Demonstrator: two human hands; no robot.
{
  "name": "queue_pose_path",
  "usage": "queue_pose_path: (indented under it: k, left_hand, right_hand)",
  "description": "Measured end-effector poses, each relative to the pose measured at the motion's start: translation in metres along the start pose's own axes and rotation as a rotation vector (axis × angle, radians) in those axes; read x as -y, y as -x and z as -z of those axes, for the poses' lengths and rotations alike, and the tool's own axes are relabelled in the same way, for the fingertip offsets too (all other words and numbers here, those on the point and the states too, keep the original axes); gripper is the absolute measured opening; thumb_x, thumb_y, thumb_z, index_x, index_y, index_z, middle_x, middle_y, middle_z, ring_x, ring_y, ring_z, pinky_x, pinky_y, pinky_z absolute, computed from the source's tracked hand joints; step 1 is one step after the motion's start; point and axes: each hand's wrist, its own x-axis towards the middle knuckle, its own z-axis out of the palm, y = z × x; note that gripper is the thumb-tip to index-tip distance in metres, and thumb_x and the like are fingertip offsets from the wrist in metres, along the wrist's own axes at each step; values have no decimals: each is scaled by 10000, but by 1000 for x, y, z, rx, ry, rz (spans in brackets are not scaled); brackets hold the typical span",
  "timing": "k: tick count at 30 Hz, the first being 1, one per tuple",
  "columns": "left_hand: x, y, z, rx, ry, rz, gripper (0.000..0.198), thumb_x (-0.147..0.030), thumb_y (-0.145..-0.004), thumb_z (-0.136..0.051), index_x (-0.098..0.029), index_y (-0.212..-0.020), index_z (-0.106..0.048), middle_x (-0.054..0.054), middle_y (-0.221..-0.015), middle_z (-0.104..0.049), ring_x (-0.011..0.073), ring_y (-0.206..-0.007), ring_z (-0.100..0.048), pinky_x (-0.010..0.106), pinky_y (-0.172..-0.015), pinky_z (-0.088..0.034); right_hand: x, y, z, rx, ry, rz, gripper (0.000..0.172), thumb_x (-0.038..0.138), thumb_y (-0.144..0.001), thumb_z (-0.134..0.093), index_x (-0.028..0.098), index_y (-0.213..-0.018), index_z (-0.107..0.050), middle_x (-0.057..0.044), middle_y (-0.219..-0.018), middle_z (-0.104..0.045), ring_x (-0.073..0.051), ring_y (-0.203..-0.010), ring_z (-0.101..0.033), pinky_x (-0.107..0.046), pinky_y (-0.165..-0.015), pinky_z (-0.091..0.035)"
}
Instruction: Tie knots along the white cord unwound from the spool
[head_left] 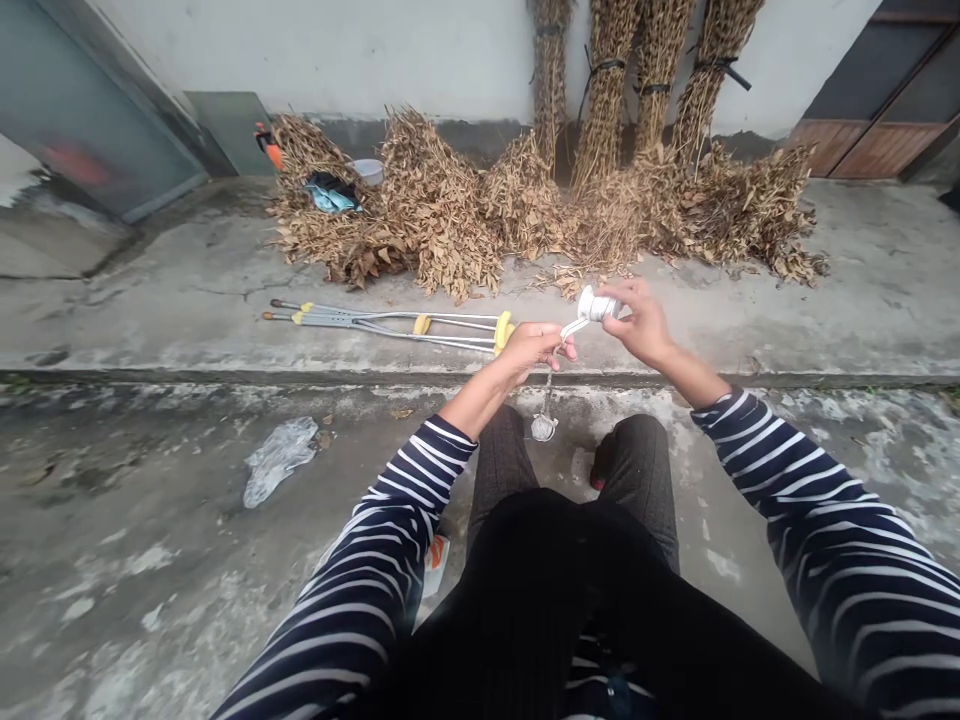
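Note:
A white spool [592, 304] wound with a flat white band is gripped in my right hand [640, 322], its near flange facing left. From the spool the white band [574, 327] runs down to my left hand [534, 349], which pinches it between thumb and fingers. Below the left hand the strand hangs down to a small whitish bundle [544, 428] on or just above the ground between my knees. Whether the bundle touches the ground I cannot tell.
A pair of crutches [375, 322] with yellow pads lies on the raised concrete step, left of my hands. Heaps of dry stalks [442, 205] line the white wall, with tied bundles [606, 90] leaning upright behind. A clear plastic bag [280, 460] lies on the lower ground.

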Motion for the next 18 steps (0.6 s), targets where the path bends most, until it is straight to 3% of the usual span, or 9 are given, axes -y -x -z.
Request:
queue_pose_path:
  k: [3, 9, 18]
  left_hand:
    - [-7, 3, 0, 8, 49, 33, 102, -174, -811, -647, -84, -826, -693, 102, -712, -739, 160, -670, -725, 181, -486, -449]
    - [-19, 3, -5, -23, 139, 92, 118, -117, -837, -578, -66, -805, -679, 96, -672, -723, 144, -634, -725, 175, -482, -394]
    - [-14, -8, 5, -53, 260, 80, 114, -146, -900, -617, -82, -831, -683, 88, -733, -740, 132, -701, -724, 187, -546, -417]
  right_hand:
    - [-3, 12, -6, 80, 166, 144, 451, 169, -742, -614, 237, -1173, -730, -97, -1139, -554, -219, -936, -576, -351, -711, -559]
    - [9, 26, -9, 232, 334, 233, 464, 155, -792, -591, 226, -1240, -684, -116, -1238, -552, -221, -932, -583, -343, -752, -508]
    - [4, 43, -5, 475, 326, 127, 463, 149, -748, -629, 234, -1195, -710, -108, -1251, -548, -245, -977, -592, -367, -828, -500]
